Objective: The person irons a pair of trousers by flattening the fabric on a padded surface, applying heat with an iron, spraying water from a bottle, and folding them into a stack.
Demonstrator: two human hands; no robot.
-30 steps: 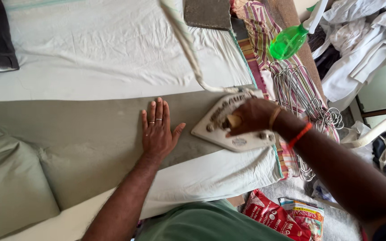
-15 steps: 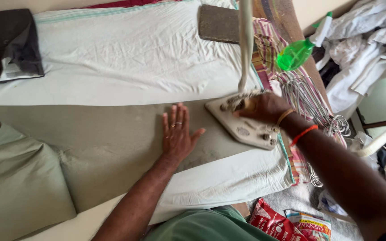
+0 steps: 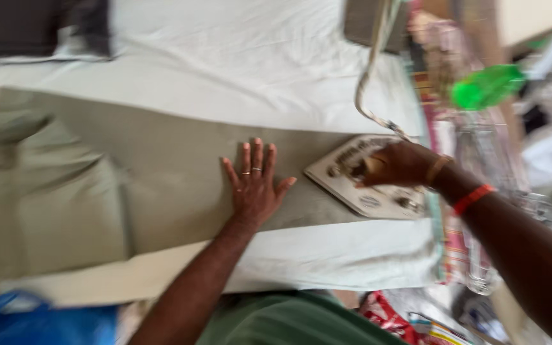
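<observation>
A blue bag [image 3: 39, 319] sits at the near left corner. An olive-green garment [image 3: 129, 185] lies flat across the white sheet [image 3: 225, 57] covering the tabletop. The left hand [image 3: 253, 185] rests on the garment, palm down, fingers spread, 2 rings showing. Just beside it, the right hand [image 3: 400, 165] is wrapped around the handle of a cream iron [image 3: 365, 182] standing on the cloth. Its cord [image 3: 372, 70] runs upward. A green bottle [image 3: 487, 86] stands further right, blurred.

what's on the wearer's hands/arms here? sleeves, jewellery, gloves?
No gloves, and no sleeves in view on either forearm. The left hand wears two thin metal rings on adjacent fingers. The right hand has a thin tan band at the wrist and, just behind it, a bright orange-red band. The frame is motion-blurred, so finer detail is unclear.
</observation>
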